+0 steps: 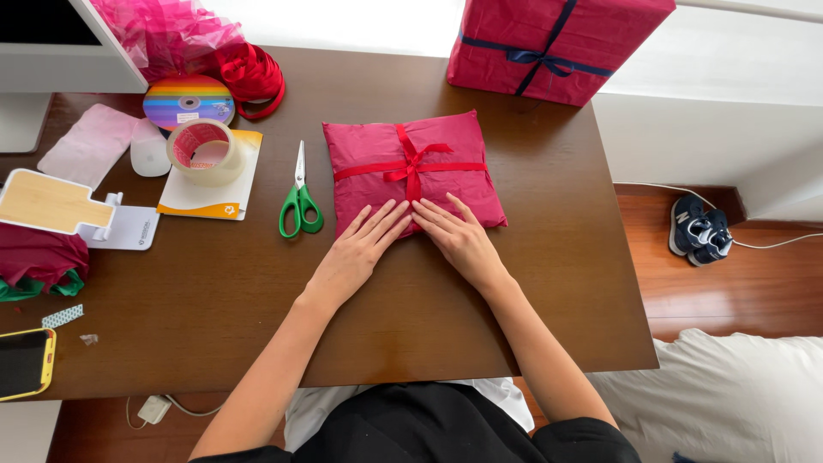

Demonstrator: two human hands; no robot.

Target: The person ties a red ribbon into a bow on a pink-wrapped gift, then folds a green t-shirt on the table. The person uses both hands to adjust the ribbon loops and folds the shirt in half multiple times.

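Near the middle of the brown desk [214, 300], a pink wrapped parcel [411, 169] tied with red ribbon [410, 165] lies just beyond the 2 hands. Left hand [356, 251] and right hand [460, 238] rest flat, fingers extended, on its near edge, grasping nothing, equally close; green scissors [299, 203] lie left.

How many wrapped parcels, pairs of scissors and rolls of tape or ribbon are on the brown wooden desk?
Wrapped parcels: 2, the flat pink one with red ribbon under the left hand and right hand, and the pink box with blue ribbon.
Green-handled scissors: 1
Rolls: 3, clear tape, rainbow spool, red ribbon.
Total: 6
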